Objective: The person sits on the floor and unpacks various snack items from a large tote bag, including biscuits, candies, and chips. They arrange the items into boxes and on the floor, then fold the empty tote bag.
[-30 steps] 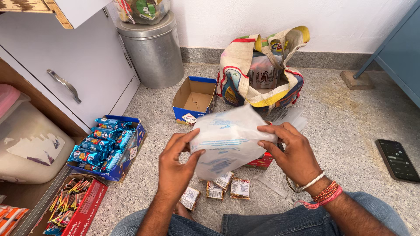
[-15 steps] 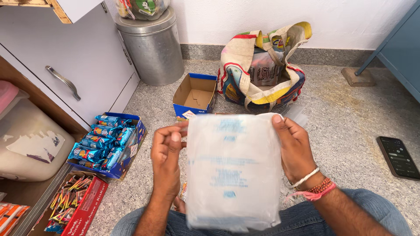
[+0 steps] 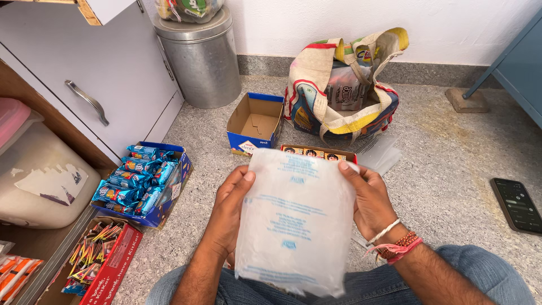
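The plastic bag [image 3: 294,220] (translucent white with faint blue print) hangs flat and upright above the person's lap, pinched at its upper edges by both hands: the left hand [image 3: 228,212] grips its left side, the right hand [image 3: 367,197] its right. Just behind it on the speckled floor [image 3: 446,164] lies a red box [image 3: 319,153] of small packets; farther back stand an empty blue carton [image 3: 254,124] and a cloth bag [image 3: 341,85]. A phone [image 3: 516,204] lies well apart to the right.
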